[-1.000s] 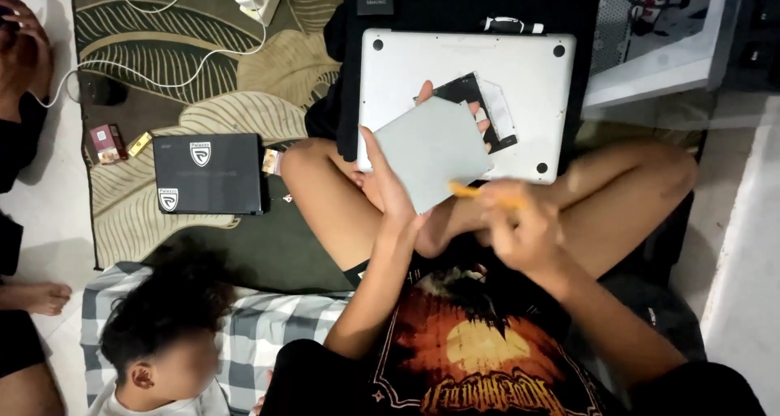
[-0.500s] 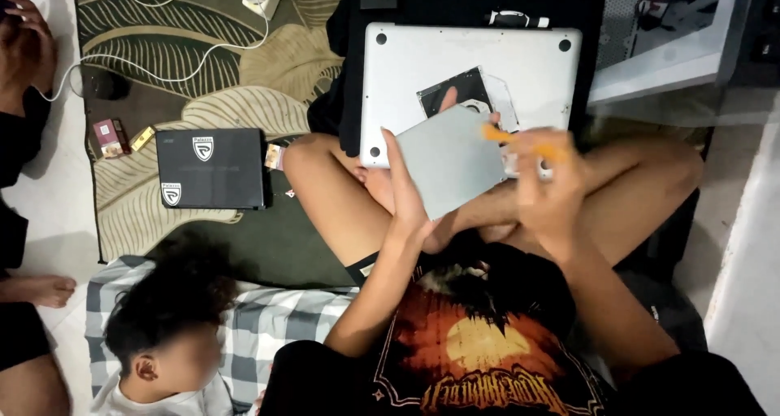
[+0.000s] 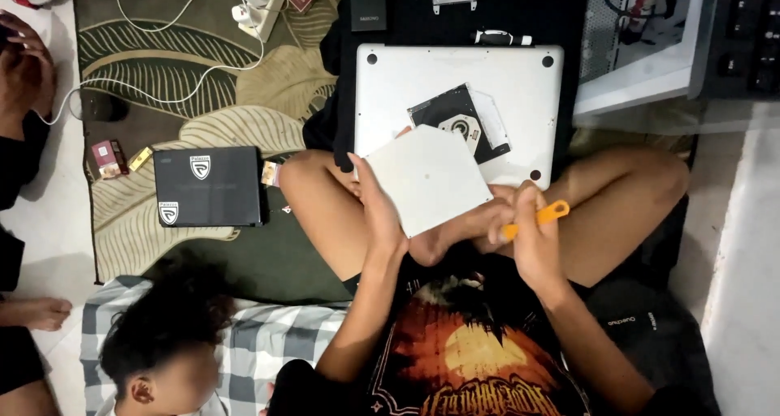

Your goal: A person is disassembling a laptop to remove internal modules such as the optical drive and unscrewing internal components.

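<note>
Two hands at frame centre. Left hand [image 3: 380, 213] grips flat silver drive [image 3: 428, 179] by its left edge, tilted above the lap. Right hand [image 3: 532, 237] closed around orange pry tool [image 3: 536, 218]. Silver laptop [image 3: 431, 83] lies overturned just beyond, upper centre.

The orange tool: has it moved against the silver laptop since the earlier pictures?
Yes. The orange tool in the right hand has dropped below the silver laptop.

The left hand [image 3: 380, 209] is reaching forward with its forearm stretched out, fingers extended upward and the thumb spread. The right hand [image 3: 532, 237] is curling into a closed grip, its wrist bending inward over the crossed legs.
</note>
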